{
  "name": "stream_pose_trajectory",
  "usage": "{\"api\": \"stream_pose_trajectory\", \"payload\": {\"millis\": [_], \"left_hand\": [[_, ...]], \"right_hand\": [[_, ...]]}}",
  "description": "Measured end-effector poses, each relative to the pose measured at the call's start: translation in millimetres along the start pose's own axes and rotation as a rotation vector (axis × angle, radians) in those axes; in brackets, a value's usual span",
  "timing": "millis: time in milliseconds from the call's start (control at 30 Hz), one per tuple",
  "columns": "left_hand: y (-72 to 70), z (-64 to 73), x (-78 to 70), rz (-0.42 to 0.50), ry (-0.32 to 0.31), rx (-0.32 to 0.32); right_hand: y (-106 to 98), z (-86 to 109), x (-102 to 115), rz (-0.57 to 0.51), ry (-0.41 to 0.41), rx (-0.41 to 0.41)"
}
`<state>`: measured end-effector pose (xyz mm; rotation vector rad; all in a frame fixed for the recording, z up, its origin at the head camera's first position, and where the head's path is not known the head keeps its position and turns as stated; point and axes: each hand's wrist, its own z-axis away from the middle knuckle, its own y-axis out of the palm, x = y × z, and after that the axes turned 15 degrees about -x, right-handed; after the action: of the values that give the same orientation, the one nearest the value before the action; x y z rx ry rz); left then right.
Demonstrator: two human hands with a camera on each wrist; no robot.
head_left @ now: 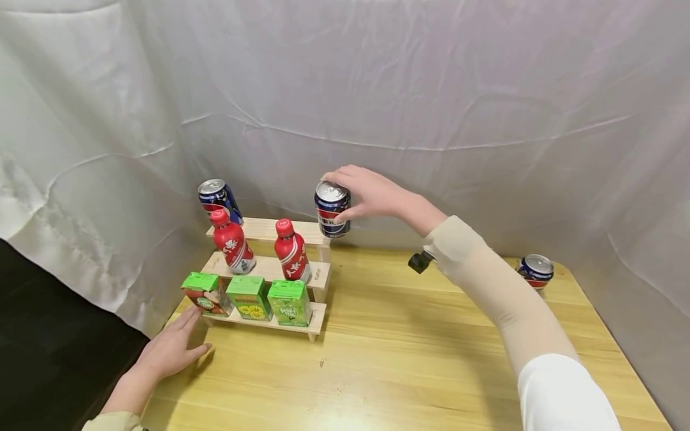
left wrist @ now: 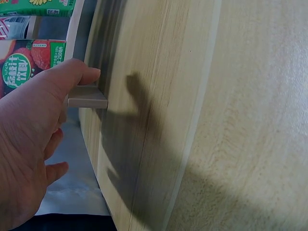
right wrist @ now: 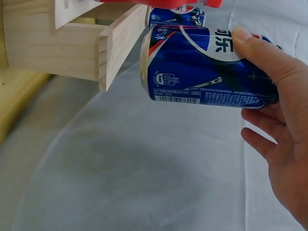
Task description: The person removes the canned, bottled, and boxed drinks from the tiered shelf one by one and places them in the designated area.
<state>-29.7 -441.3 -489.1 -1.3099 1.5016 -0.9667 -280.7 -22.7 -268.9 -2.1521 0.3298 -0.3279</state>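
Observation:
My right hand [head_left: 372, 191] grips a blue cola can [head_left: 332, 218] around its upper part, at the right end of the rack's top step. In the right wrist view the can [right wrist: 192, 72] appears just off the wooden step's end [right wrist: 115, 53], with the thumb across its label. The left hand [head_left: 169, 347] reaches to the left front of the wooden rack [head_left: 264, 230], fingers extended beside a lychee juice box [head_left: 207, 294]. In the left wrist view that hand [left wrist: 33, 125] is by the rack's lower edge, holding nothing; whether it touches is unclear.
Another cola can [head_left: 218, 200] stands at the top step's left end. Two red bottles [head_left: 233, 242] are on the middle step, and green juice boxes [head_left: 249, 299] line the lowest. At the table's right stands one more can [head_left: 536, 272]. Grey cloth [head_left: 409, 90] hangs around the table [head_left: 388, 347].

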Motion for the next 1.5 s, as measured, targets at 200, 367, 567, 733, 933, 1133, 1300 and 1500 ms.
{"api": "stream_pose_trajectory", "payload": {"millis": [200,367,567,733,933,1133,1300,1500], "left_hand": [[-2.7,-1.2,-0.3,0.007,0.011,-0.005],[-5.7,-2.2,2.5,0.007,0.003,0.006],[-5.8,0.8,6.9,0.013,-0.002,0.012],[-6.1,4.3,7.8,0.011,-0.003,0.007],[-5.5,8.0,4.3,0.007,-0.008,-0.002],[-6.0,5.8,0.9,0.008,-0.003,-0.007],[-6.0,7.3,1.1,0.004,-0.007,0.001],[-6.2,7.9,1.5,0.002,-0.008,-0.005]], "right_hand": [[-12,23.6,-2,0.021,-0.018,-0.02],[-17,46.1,-6,0.031,-0.073,-0.062],[-16,74.2,-10,0.036,-0.06,-0.081],[-14,96.6,-15,0.037,0.003,-0.072],[-9,125.0,-25,0.026,0.052,-0.055],[-3,157.5,-36,0.048,0.14,-0.037],[4,180.4,-43,0.057,0.19,-0.039],[6,203.2,-51,0.101,0.227,-0.046]]}}
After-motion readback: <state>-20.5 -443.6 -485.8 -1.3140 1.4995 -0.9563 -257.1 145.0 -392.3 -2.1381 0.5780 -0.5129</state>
